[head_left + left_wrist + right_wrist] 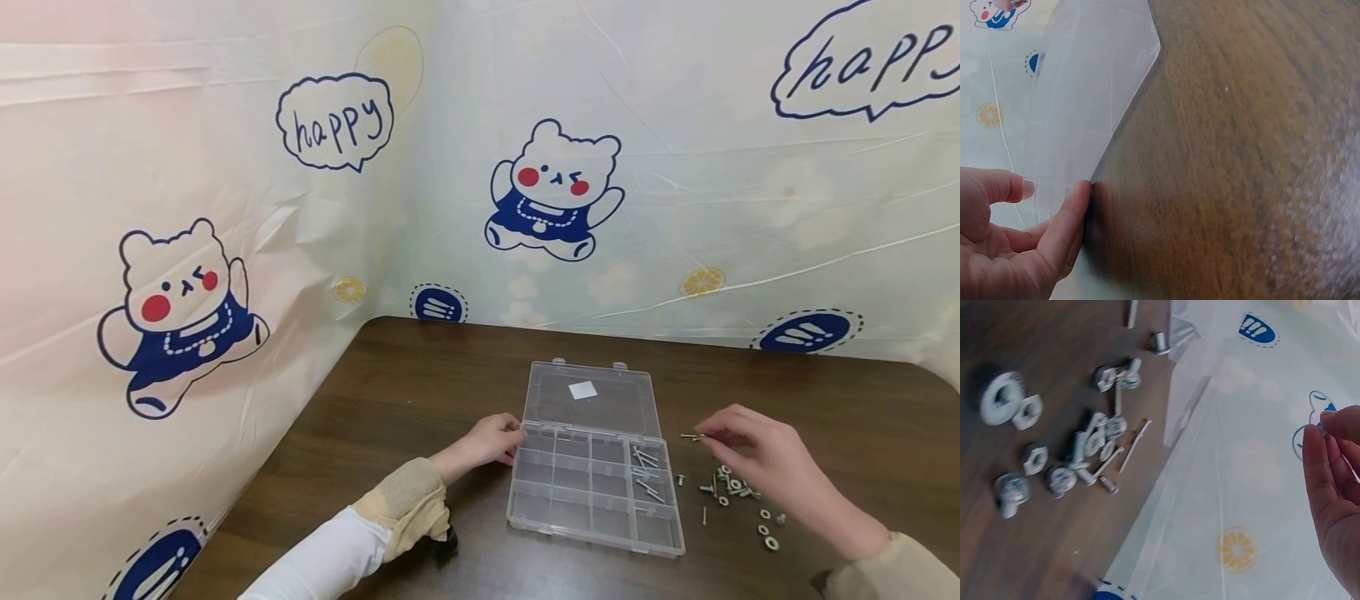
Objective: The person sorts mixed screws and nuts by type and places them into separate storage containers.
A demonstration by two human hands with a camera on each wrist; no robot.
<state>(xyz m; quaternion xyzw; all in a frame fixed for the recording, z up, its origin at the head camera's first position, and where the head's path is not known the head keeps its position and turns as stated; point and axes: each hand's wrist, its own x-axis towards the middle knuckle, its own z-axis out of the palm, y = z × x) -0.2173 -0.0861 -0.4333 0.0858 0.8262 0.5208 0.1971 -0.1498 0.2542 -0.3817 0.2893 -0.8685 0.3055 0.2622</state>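
Observation:
A clear plastic compartment box [573,533] lies with its lid [622,408] folded back on the dark wooden table. My left hand [487,439] holds the box at its left edge near the hinge, thumb and fingers on either side of the wall in the left wrist view. My right hand [765,450], raised right of the box, pinches thin metal nails [690,436] between thumb and fingertips. Several long nails [649,490] lie in the box's right column, in the back and middle compartments. Below the right hand is a loose pile of screws, nuts and washers [1094,440].
A single nail [704,516] and a short screw [680,480] lie between the box and the pile. Several nuts and washers [772,543] are scattered nearer the front. Printed cloth [450,208] hangs behind the table and along its left side.

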